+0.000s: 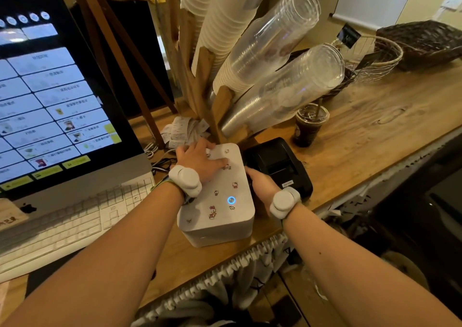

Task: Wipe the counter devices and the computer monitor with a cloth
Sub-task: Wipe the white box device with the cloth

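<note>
Forearms: both are bare; the left forearm (pixel 112 246) and the right forearm (pixel 350 264) reach forward, with the left wrist band (pixel 186 180) and the right wrist band (pixel 283 201), both white, just behind the hands.
Left hand (pixel 200 160): it lies palm down on the far end of the white box (pixel 225 216); the fingers are straight and a little spread, and they curl round nothing.
Right hand (pixel 258 183): it is pushed into the narrow gap between the white box and the black printer (pixel 277 161), with its back turned up; the fingers go down out of sight, so I cannot tell if they are curled or what they hold.
White box: it is under the left hand and against the left side of the right hand; it has small cartoon stickers on top and a blue ring light (pixel 231 200) near the right wrist.
Black printer: it is just right of the right hand.
Monitor (pixel 50 96): it stands left of the left hand, apart from it, with its screen lit; a white keyboard (pixel 75 221) lies beside the left forearm.
Beyond the hands: crumpled receipts (pixel 183 129) lie just past the left fingers; behind them are tilted clear cups (pixel 275 39) and paper cups (pixel 207 14); an iced drink (pixel 311 124) stands past the printer.
Counter (pixel 375 131): it is wooden and lies under everything.
</note>
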